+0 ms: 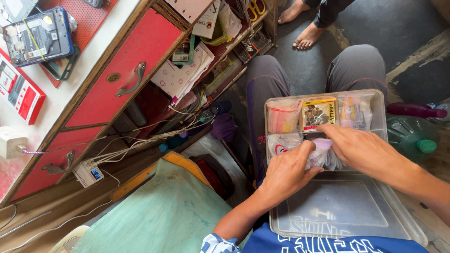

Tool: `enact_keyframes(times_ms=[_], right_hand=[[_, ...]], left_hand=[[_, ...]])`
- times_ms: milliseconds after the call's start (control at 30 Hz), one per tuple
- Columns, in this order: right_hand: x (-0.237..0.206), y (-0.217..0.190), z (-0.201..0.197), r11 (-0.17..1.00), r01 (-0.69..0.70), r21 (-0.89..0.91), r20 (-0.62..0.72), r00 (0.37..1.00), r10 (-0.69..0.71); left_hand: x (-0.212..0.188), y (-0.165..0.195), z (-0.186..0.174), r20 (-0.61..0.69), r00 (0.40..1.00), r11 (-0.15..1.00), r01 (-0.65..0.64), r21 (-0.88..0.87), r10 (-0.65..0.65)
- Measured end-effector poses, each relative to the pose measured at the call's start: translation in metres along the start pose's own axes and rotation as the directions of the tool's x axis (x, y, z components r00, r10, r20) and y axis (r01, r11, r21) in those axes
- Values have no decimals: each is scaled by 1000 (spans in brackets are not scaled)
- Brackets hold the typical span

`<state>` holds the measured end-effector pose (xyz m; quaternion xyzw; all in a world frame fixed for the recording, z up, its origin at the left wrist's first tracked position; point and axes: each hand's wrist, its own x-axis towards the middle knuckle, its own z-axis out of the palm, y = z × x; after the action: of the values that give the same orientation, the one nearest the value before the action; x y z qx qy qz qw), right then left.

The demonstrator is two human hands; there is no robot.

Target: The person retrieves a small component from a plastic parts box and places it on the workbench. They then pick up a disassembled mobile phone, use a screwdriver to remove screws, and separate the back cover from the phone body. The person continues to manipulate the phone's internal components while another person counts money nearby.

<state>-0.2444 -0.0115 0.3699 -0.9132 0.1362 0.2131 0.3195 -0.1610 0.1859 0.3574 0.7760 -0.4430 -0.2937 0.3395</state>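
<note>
Left hand (287, 172) curled, thumb and fingers pinching a bunch of small clear plastic packets (323, 157) in the middle compartment of a clear plastic organiser box (375, 206). Right hand (363, 151) comes in from the right, fingers bent down into the same bunch, touching it; both hands meet over the packets. Box rests on the person's lap, lid open toward the body. Back compartments hold a red-striped zip bag (282, 117), a yellow-edged packet of small parts (318, 113), and pale packets (355, 111). Left of the knees: a red drawer (126, 75) with metal handle, tangled white cables (150, 138), a green cloth (164, 215). Another person's bare feet (300, 23) show at the top.
</note>
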Motion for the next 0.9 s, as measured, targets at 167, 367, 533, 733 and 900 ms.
enact_keyframes(times_ms=[167, 367, 533, 733, 900], right_hand=[[4, 0, 6, 998, 37, -52, -10, 999, -37], [-3, 2, 8, 963, 166, -214, 66, 986, -155], [0, -6, 8, 958, 141, -248, 199, 976, -92], [-1, -7, 15, 957, 158, -244, 174, 978, -117], [-3, 15, 13, 985, 175, -10, 26, 984, -175]], left_hand=[[-1, -1, -1, -78, 996, 996, -58, -66, 52], [-1, -1, -15, -66, 996, 991, 56, -121, -64], [-3, -11, -37, -244, 947, 944, 130, -304, -208], [-5, -19, -52, -276, 910, 857, 141, -495, -309], [-7, -22, -50, -289, 907, 850, 124, -511, -306]])
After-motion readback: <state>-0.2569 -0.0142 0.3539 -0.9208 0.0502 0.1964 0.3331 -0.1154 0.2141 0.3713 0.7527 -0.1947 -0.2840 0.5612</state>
